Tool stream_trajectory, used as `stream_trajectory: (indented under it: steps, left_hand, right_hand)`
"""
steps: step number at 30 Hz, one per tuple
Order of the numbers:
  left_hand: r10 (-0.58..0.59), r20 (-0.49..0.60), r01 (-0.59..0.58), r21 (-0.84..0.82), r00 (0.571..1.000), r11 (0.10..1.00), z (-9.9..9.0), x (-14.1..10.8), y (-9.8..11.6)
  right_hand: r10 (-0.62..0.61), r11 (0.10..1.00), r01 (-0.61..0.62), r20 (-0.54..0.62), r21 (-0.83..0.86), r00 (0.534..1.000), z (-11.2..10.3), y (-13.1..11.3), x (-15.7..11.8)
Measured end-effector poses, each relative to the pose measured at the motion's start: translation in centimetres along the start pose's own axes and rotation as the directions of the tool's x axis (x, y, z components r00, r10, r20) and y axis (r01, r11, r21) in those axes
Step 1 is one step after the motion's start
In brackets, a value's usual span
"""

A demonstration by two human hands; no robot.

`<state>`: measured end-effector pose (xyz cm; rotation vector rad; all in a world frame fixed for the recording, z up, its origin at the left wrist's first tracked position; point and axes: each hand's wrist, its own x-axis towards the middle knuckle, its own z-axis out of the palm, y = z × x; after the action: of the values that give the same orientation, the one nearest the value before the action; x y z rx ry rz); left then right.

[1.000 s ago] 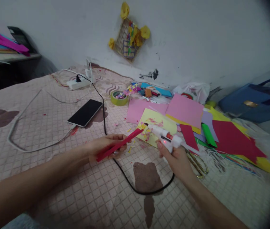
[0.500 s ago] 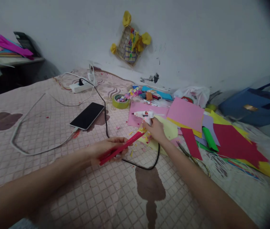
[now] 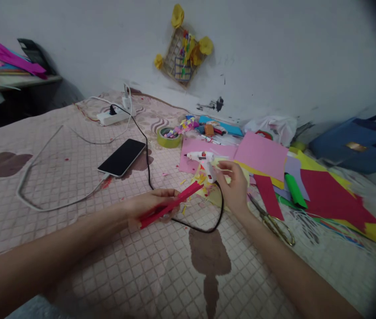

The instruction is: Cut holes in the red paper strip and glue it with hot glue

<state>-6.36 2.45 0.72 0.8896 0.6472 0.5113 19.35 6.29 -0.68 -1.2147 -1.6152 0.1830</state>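
A folded red paper strip [image 3: 171,206] is held in my left hand [image 3: 153,201], slanting up to the right, its far end over small yellow paper scraps [image 3: 201,177]. Just beyond it, a white glue gun [image 3: 201,156] lies on pink paper [image 3: 189,164], nozzle to the left. My right hand [image 3: 234,184] is right beside the gun's handle, its fingers parted and loosely curled, with nothing seen in them. From the handle a black cord [image 3: 221,208] loops under the red strip.
A phone [image 3: 122,157] on a white cable lies left, near a power strip [image 3: 111,116]. Green tape [image 3: 169,138] sits behind. Scissors [image 3: 271,221], coloured paper [image 3: 334,195] and a green roll [image 3: 295,190] lie at right, with a blue bag [image 3: 357,144] behind.
My right hand has let go of the glue gun handle and drawn back slightly to the right, fingers parting. The left hand still holds the red strip in nearly the same place.
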Motion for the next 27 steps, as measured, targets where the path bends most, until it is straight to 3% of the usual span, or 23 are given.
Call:
stream_trajectory:
  steps: [3, 6, 7, 9, 15, 27]
  left_hand:
    - [-0.016, -0.031, 0.015, -0.002, 0.999, 1.000, 0.2, -0.1, -0.3]
    - [-0.031, -0.043, 0.031, 0.009, 0.999, 0.999, 0.5, -0.2, -0.6]
    - [-0.033, -0.047, 0.034, 0.015, 0.998, 0.999, 0.5, -0.2, -0.7]
    - [-0.033, -0.057, 0.034, 0.023, 0.998, 0.999, 0.7, -0.3, -0.7]
    - [-0.028, -0.053, 0.031, 0.042, 0.998, 0.999, 1.1, -0.3, -0.5]
    - [-0.016, -0.017, 0.017, 0.055, 1.000, 0.998, 1.0, -0.2, -1.1]
  right_hand:
    - [-0.148, 0.989, 0.148, 0.018, 0.017, 0.989, -2.2, -3.9, -2.9]
    - [-0.493, 0.867, 0.496, 0.228, 0.048, 0.840, -3.6, -7.1, -5.9]
    - [-0.558, 0.824, 0.563, 0.261, 0.064, 0.787, -3.8, -7.8, -6.6]
    - [-0.597, 0.791, 0.608, 0.305, 0.070, 0.742, -3.8, -8.5, -7.7]
    - [-0.618, 0.758, 0.653, 0.321, 0.001, 0.717, -3.0, -7.9, -8.1]
    - [-0.613, 0.765, 0.643, 0.321, 0.014, 0.722, -2.8, -7.6, -8.0]
